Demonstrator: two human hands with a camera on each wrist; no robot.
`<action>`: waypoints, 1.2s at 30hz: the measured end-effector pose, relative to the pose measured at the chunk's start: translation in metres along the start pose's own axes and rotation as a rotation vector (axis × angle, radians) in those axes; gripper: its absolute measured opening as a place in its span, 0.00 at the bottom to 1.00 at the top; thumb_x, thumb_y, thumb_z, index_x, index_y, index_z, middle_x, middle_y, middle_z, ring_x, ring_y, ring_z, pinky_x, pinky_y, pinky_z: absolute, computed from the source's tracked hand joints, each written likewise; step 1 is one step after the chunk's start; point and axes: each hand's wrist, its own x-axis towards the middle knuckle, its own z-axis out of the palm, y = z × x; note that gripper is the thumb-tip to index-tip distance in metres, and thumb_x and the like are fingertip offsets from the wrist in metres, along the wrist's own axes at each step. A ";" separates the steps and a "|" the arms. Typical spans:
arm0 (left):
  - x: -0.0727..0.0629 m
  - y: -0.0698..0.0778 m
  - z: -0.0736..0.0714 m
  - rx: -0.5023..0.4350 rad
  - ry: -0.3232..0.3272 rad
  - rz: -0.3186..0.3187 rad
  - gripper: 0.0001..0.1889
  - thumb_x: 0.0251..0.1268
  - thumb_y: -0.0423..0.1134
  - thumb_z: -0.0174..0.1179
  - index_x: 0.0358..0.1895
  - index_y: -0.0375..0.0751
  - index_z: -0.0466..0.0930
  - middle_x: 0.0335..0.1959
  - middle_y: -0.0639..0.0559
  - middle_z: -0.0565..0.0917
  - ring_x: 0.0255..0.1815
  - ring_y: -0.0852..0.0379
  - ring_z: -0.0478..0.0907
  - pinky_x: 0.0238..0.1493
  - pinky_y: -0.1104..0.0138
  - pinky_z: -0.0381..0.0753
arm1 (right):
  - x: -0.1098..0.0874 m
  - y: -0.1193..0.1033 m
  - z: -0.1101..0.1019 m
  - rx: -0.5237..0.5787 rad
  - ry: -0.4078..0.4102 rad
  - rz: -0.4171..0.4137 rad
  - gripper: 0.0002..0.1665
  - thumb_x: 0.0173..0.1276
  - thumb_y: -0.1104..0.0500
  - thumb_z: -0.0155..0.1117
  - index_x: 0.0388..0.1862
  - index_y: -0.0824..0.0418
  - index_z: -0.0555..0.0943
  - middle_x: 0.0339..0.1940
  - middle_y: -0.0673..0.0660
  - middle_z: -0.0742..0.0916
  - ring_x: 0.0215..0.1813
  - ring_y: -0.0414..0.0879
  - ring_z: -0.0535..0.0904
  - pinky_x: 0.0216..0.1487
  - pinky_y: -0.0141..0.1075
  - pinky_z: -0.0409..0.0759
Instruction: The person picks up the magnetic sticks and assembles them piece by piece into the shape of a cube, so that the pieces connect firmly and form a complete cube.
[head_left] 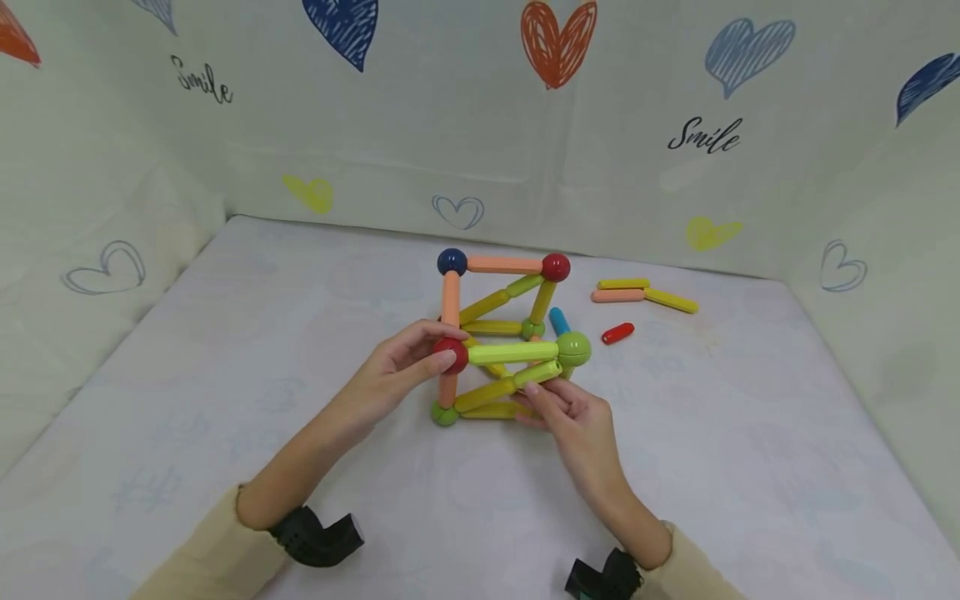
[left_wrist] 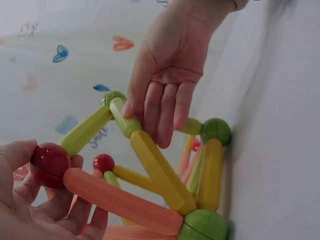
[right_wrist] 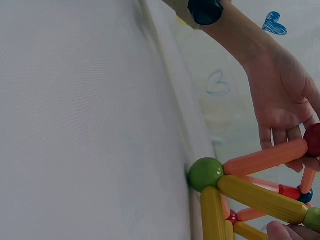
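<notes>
A frame of magnetic building sticks and balls stands on the table. Near its front upper left corner, my left hand (head_left: 386,367) grips a red ball (head_left: 459,353), thumb in front. From that ball a light green stick (head_left: 513,353) runs to a green ball (head_left: 574,348). My right hand (head_left: 581,421) pinches a short light green stick (left_wrist: 122,117) that continues a slanting yellow stick (left_wrist: 160,172). This diagonal rises from a lower green ball (head_left: 445,414). Its upper end lies close under the upper green ball; whether they touch I cannot tell.
The frame's rear carries a dark blue ball (head_left: 452,261) and another red ball (head_left: 556,267). Right of it lie loose yellow sticks (head_left: 671,301), an orange stick (head_left: 618,296) and a short red stick (head_left: 618,333). A printed cloth (head_left: 510,150) hangs behind.
</notes>
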 end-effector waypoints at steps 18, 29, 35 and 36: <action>0.001 0.000 0.004 -0.076 0.022 -0.053 0.16 0.68 0.38 0.52 0.57 0.42 0.70 0.57 0.46 0.74 0.54 0.51 0.72 0.57 0.54 0.73 | 0.016 -0.016 -0.037 -0.846 0.120 -0.208 0.28 0.47 0.49 0.75 0.32 0.64 0.69 0.19 0.53 0.72 0.20 0.43 0.64 0.19 0.29 0.60; 0.001 0.000 0.003 -0.074 0.014 -0.061 0.16 0.68 0.39 0.52 0.57 0.42 0.70 0.57 0.46 0.74 0.54 0.51 0.72 0.58 0.53 0.72 | 0.032 -0.026 -0.059 -0.733 -0.111 -0.476 0.36 0.48 0.58 0.74 0.58 0.61 0.71 0.30 0.53 0.78 0.28 0.45 0.69 0.28 0.29 0.69; 0.001 -0.001 0.002 -0.070 0.000 -0.047 0.17 0.69 0.40 0.52 0.58 0.41 0.69 0.57 0.45 0.74 0.55 0.51 0.72 0.58 0.53 0.72 | 0.032 -0.025 -0.057 -0.752 -0.087 -0.563 0.35 0.43 0.61 0.77 0.50 0.64 0.71 0.29 0.50 0.76 0.25 0.43 0.67 0.25 0.26 0.66; 0.001 -0.001 0.002 -0.069 -0.001 -0.043 0.17 0.69 0.40 0.52 0.58 0.41 0.69 0.57 0.45 0.74 0.55 0.51 0.72 0.58 0.53 0.72 | 0.032 -0.024 -0.056 -0.752 -0.086 -0.573 0.35 0.43 0.62 0.77 0.50 0.64 0.71 0.29 0.50 0.76 0.25 0.42 0.66 0.25 0.26 0.66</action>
